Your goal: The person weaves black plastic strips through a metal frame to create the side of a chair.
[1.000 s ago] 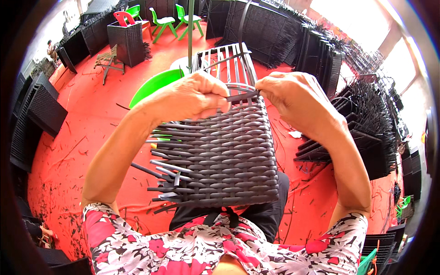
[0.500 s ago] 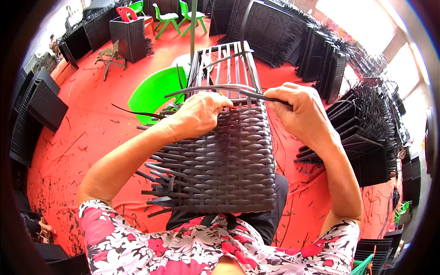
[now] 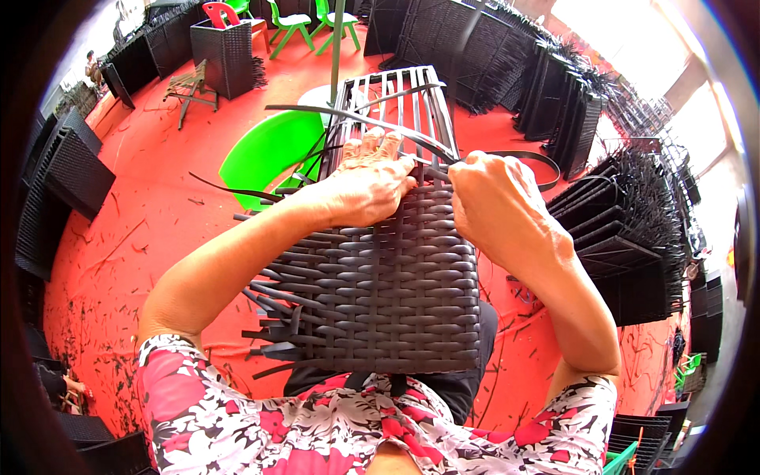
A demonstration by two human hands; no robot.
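A half-woven panel (image 3: 396, 301) of dark flat strips lies tilted across my lap, with cut strip ends sticking out on its left side. Its far part is a frame of bare lengthwise slats (image 3: 396, 89). My left hand (image 3: 368, 186) rests on the far edge of the weave, fingers spread over the slats. At the panel's right edge, my right hand (image 3: 500, 204) is closed around a dark weaving strip (image 3: 348, 115). From there the strip runs left above the slats, and a loop of strip curls out to the right of the hand. My right fingertips are partly hidden.
A green plastic chair (image 3: 265, 150) stands just beyond the panel's left side, next to a thin upright pole (image 3: 336, 51). Stacks of dark woven panels (image 3: 625, 229) with bristling ends stand at right. Strip scraps litter the red floor (image 3: 158, 245). Small green chairs (image 3: 291, 28) stand far off.
My right hand has moved left and down to the panel's edge with the strip. My left fingers have opened from a pinch and spread over the slats.
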